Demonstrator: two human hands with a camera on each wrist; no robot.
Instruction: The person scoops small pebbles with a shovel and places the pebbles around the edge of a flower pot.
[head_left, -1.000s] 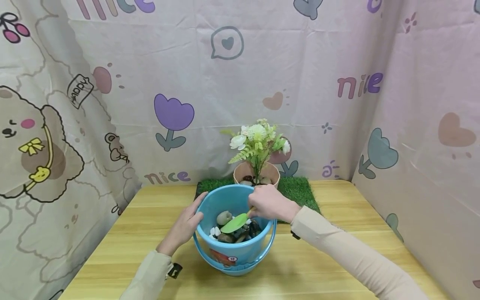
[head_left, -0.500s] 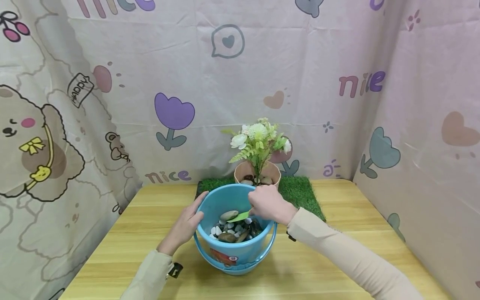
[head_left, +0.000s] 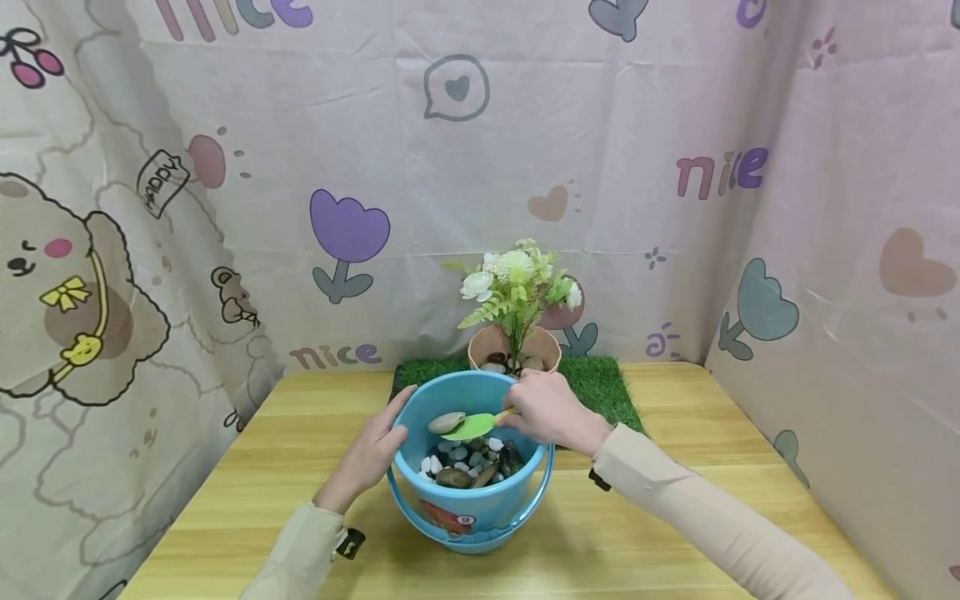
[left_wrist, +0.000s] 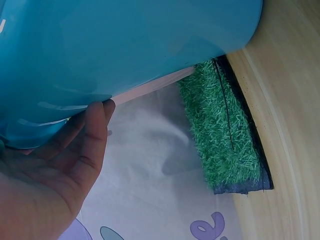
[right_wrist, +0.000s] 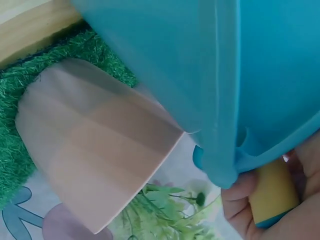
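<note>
A light-blue bucket [head_left: 465, 500] stands on the table with stones [head_left: 480, 471] inside, small white and grey pebbles among larger dark ones. At its left rim my left hand [head_left: 369, 446] holds the edge, fingertips against the outer wall in the left wrist view. My right hand [head_left: 546, 404] grips the yellow handle [right_wrist: 272, 192] of a small trowel over the right rim. The trowel's green blade [head_left: 471, 427] points left inside the bucket, above the pebbles. A large, smooth grey-beige stone [head_left: 447, 422] lies at the blade's tip, overlapping it in the head view.
Behind the bucket, a pink-beige flowerpot [head_left: 551, 343] with white flowers [head_left: 514, 267] and stones stands on a green turf mat [head_left: 600, 387]. The bucket's blue carry handle [head_left: 487, 537] hangs down in front. A printed cloth [head_left: 450, 167] closes off the table's back and sides.
The trowel blade has lifted from the pebbles, and the large stone has risen with it toward the back left of the bucket. My left hand has stayed at the rim.
</note>
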